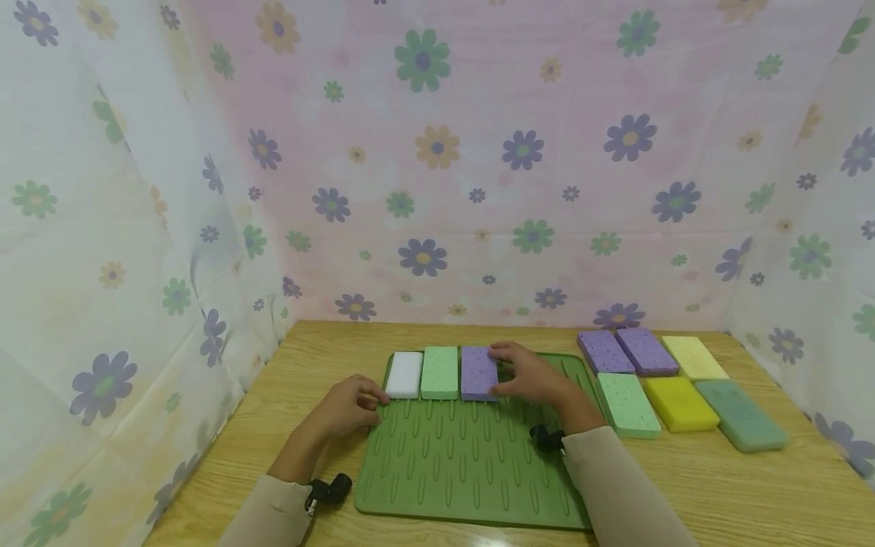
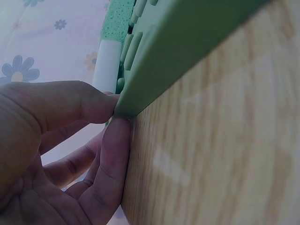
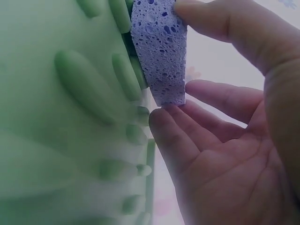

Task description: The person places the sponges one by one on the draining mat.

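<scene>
A green ridged silicone mat (image 1: 472,463) lies on the table. Along its far edge lie a white sponge (image 1: 405,374), a light green sponge (image 1: 440,372) and a purple sponge (image 1: 479,373), side by side. My right hand (image 1: 536,376) holds the purple sponge from its right, with the thumb at the near end and fingers at the far end. In the right wrist view the porous purple sponge (image 3: 161,51) rests against the mat's ridges. At the mat's left edge, my left hand (image 1: 345,406) pinches the rim (image 2: 154,70) between thumb and finger, close to the white sponge.
Right of the mat lie two more purple sponges (image 1: 606,352), a pale yellow sponge (image 1: 694,358), a light green sponge (image 1: 627,405), a bright yellow sponge (image 1: 681,403) and a grey-green sponge (image 1: 741,415). Flowered cloth (image 1: 478,167) encloses the wooden table (image 1: 266,395) behind and at both sides.
</scene>
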Motion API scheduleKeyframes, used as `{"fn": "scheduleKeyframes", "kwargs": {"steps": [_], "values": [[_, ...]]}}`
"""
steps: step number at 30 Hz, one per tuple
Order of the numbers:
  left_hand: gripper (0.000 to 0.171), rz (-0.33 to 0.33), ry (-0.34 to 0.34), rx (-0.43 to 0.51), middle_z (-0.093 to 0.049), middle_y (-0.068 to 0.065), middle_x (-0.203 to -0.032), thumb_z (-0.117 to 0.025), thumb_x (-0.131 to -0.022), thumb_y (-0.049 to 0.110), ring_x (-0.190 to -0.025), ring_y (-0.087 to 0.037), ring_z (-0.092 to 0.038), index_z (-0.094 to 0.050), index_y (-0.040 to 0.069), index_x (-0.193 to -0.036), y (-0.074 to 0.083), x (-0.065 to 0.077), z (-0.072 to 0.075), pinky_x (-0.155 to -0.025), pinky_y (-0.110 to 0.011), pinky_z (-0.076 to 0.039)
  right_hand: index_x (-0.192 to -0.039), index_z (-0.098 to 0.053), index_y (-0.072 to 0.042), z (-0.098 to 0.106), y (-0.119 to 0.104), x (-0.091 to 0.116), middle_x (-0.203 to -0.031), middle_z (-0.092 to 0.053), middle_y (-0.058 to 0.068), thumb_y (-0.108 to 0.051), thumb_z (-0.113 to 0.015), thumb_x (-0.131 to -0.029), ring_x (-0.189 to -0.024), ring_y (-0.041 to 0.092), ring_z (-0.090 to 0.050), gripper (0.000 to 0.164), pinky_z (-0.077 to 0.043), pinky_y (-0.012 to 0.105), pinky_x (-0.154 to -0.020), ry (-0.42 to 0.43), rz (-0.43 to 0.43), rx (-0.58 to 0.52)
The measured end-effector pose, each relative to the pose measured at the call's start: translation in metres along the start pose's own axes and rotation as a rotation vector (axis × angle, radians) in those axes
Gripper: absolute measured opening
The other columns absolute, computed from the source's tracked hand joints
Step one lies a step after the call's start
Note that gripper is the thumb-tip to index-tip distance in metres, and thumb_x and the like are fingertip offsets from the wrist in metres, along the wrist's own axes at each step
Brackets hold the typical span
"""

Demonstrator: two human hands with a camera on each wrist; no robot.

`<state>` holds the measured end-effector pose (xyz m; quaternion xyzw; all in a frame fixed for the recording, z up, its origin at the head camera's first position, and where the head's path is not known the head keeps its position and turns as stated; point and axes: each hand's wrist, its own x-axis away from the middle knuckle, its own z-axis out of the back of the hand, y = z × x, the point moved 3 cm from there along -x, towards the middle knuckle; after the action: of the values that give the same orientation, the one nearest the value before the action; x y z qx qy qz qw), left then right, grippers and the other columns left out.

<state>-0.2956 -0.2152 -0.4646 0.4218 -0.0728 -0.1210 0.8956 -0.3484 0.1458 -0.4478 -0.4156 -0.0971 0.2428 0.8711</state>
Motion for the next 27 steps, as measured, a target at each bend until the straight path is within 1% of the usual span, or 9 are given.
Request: {"fn": "scheduleKeyframes", "kwargs": {"steps": [7, 14, 22, 27], "values": [[0.023, 0.001, 0.001, 0.007, -0.058, -0.010, -0.134, -0.079, -0.085, -0.001, -0.110, -0.026, -0.065, -0.077, 0.013, -0.102, 0.0011, -0.0001, -0.0001, -0.078, -0.037, -0.059, -0.157, -0.042, -0.002, -0.0014, 0.0028, -0.0011, -0.168, -0.030, 0.018, -0.024, -0.081, -0.092, -0.152, 0.041, -0.033, 0.079, -0.042, 0.060, -0.115, -0.005, 0.009, 0.056], [0.023, 0.004, 0.004, -0.002, -0.059, -0.009, -0.133, -0.080, -0.085, -0.001, -0.109, -0.025, -0.065, -0.077, 0.014, -0.102, 0.0004, -0.0004, -0.0003, -0.080, -0.037, -0.059, -0.156, -0.044, -0.002, -0.0016, 0.0034, -0.0012, -0.168, -0.030, 0.018, -0.026, -0.080, -0.092, -0.152, 0.041, -0.033, 0.077, -0.040, 0.060, -0.115, -0.012, 0.022, 0.076], [0.022, 0.018, -0.001, 0.030, -0.059, -0.010, -0.129, -0.079, -0.085, -0.002, -0.103, -0.024, -0.063, -0.077, 0.012, -0.102, -0.0007, -0.0007, -0.0012, -0.071, -0.035, -0.059, -0.155, -0.044, -0.001, -0.0019, 0.0018, -0.0004, -0.168, -0.030, 0.019, -0.023, -0.079, -0.092, -0.153, 0.041, -0.032, 0.075, -0.041, 0.060, -0.115, -0.015, 0.018, 0.075], [0.023, 0.020, 0.000, 0.042, -0.058, -0.010, -0.130, -0.079, -0.085, -0.002, -0.102, -0.023, -0.063, -0.077, 0.011, -0.103, 0.0007, -0.0005, -0.0010, -0.070, -0.035, -0.059, -0.155, -0.044, -0.002, -0.0022, 0.0015, -0.0013, -0.168, -0.029, 0.019, -0.023, -0.080, -0.092, -0.154, 0.041, -0.030, 0.075, -0.039, 0.061, -0.116, -0.015, 0.008, 0.074]]}}
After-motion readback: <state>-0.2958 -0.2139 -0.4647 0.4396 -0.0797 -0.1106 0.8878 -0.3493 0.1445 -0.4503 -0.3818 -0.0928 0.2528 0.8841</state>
